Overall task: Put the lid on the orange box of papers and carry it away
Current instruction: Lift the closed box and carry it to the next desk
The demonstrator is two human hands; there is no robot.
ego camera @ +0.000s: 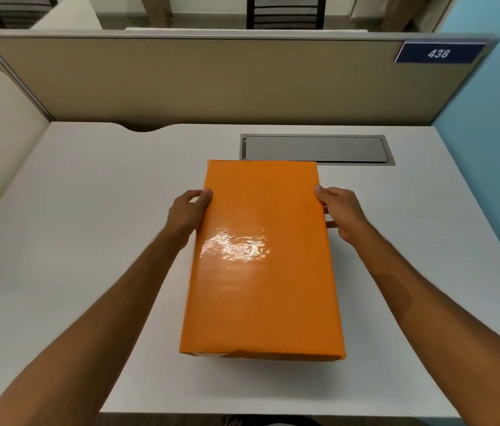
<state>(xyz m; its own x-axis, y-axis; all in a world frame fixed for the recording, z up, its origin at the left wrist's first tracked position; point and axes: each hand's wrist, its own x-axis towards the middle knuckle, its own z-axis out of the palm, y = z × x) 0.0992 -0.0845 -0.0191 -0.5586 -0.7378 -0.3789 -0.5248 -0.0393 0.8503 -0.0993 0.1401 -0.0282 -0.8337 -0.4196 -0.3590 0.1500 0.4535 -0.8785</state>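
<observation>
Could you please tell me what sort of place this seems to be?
Probably an office cubicle: a white desk with a cable hatch, a beige partition and a numbered plate reading 438.

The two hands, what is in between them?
The orange box, lid on, fills the gap. The left hand grips its left edge and the right hand its right edge, above the white desk. The head view shows this.

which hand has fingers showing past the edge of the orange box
The right hand: below its thumb, fingertips show beside the orange box's right edge. The left hand shows only its thumb on the lid.
</observation>
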